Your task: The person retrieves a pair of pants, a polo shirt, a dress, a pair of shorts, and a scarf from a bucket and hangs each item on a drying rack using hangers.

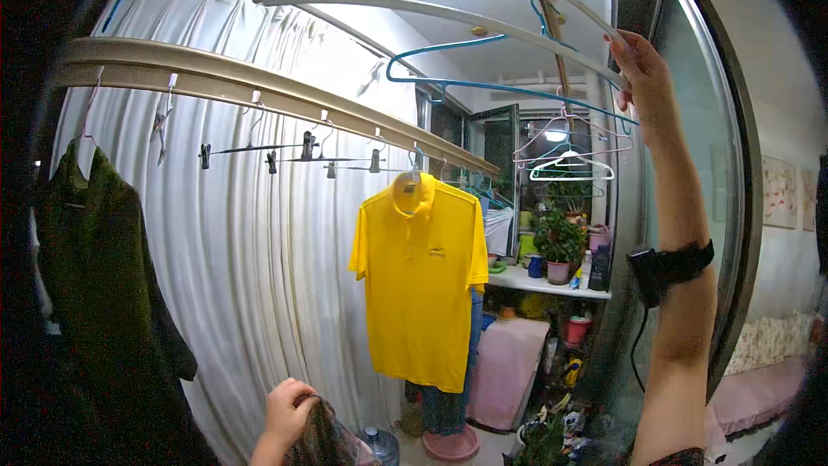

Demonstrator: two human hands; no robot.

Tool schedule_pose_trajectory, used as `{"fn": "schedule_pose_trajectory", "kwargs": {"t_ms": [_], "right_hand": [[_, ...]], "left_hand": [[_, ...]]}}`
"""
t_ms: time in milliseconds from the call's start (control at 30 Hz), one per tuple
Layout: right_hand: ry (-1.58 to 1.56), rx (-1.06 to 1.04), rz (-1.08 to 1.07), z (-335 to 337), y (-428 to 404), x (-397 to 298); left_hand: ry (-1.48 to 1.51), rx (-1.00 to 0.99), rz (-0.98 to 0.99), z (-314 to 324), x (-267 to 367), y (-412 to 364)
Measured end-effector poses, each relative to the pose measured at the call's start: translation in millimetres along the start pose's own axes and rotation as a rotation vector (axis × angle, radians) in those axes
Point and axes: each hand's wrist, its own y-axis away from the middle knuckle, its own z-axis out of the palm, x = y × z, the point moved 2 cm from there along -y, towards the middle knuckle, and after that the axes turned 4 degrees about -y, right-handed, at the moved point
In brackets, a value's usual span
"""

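My right hand [640,74] is raised at the upper right, its fingers closed around one end of a white hanger [446,11]. The hanger's pale bars sweep across the top of the view, close to the camera. Just behind them hangs a blue hanger [466,83], near my fingers. Low in the view, my left hand [288,411] pinches the edge of a dark patterned cloth [326,437], mostly cut off by the lower rim. A yellow polo shirt [417,285] hangs before me, apart from both hands.
Clip hangers [262,150] and a dark green garment [97,259] hang along a beige rail [259,84] before a white curtain [259,259]. Pink and white hangers [572,171] hang farther back. Potted plants [557,233] stand on a ledge. A water jug [380,445] and pink basin [451,445] are below.
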Motion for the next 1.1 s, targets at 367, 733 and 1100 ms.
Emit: {"fn": "schedule_pose_trajectory", "kwargs": {"t_ms": [367, 733, 1100], "right_hand": [[0.369, 0.056, -0.256, -1.5, -67.0, -34.2], [-0.152, -0.310, 0.040, 92.7, 162.2, 13.3], [-0.474, -0.037, 1.066, 86.0, 542.7, 49.6]], "left_hand": [[-0.061, -0.114, -0.028, -4.1, 13.9, 12.7], [-0.103, -0.217, 0.038, 9.5, 13.3, -5.6], [0.830, -0.535, -0.467, 60.8, 17.8, -20.5]]}}
